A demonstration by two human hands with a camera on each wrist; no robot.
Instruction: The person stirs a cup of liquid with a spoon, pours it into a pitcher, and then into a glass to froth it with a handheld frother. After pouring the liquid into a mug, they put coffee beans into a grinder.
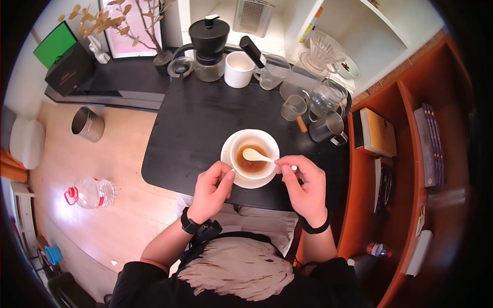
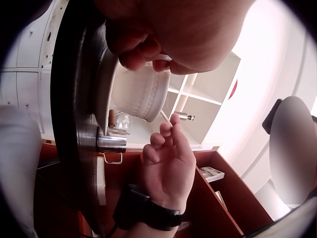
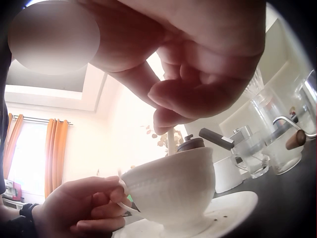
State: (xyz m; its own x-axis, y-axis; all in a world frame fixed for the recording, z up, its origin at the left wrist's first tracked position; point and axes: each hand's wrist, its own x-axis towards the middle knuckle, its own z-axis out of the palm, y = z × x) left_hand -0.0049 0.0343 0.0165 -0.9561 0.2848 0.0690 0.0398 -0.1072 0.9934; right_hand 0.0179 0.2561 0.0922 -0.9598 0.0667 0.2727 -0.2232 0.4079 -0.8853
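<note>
A white teacup [image 1: 254, 135] with brown liquid [image 1: 251, 167] inside stands on a white saucer [image 1: 251, 183] near the table's front edge. On the cup's left side, my left hand [image 1: 211, 191] pinches its small handle, as the right wrist view also shows. From the right, my right hand [image 1: 309, 189] pinches the stem of a white spoon [image 1: 251, 154] between thumb and fingers. The spoon's bowl lies over the liquid inside the cup, its stem crossing the rim. Ridges pattern the cup's wall [image 3: 171, 186]. A few dark specks dot the saucer in the right wrist view.
Behind the cup on the black table [image 1: 190, 128] stand a coffee grinder [image 1: 209, 38], a white mug [image 1: 239, 72], glass vessels and a metal pitcher [image 1: 327, 127]. A reddish wooden shelf [image 1: 405, 154] borders the right. On the floor at left are a water bottle [image 1: 92, 193] and a bin [image 1: 88, 124].
</note>
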